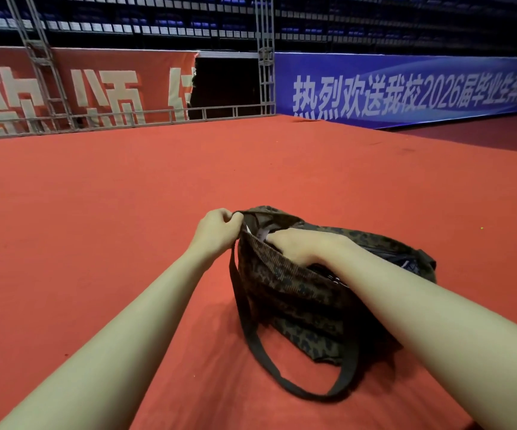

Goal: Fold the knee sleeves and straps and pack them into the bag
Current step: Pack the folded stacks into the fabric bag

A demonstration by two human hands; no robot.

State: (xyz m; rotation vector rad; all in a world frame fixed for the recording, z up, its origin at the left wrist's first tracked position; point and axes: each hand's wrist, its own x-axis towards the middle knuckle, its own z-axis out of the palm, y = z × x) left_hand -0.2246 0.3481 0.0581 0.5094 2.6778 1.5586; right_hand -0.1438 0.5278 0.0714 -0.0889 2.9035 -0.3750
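A dark leopard-print tote bag [294, 290] lies on the red carpet, its mouth facing away from me and its dark strap [269, 367] looping toward me. My left hand [216, 231] pinches the bag's far left rim and lifts it. My right hand [303, 246] reaches into the mouth with its fingers curled inside, hidden by the fabric. Something pale shows just inside the opening near the fingertips. A dark patterned item [409, 263] peeks out at the bag's right end. I cannot tell what the right hand holds.
Red carpet [127, 197] covers a raised platform all around the bag. A metal truss rail [111, 119] and a red banner bound the far side; a blue banner [406, 91] runs at the right. The platform edge drops off at the far right.
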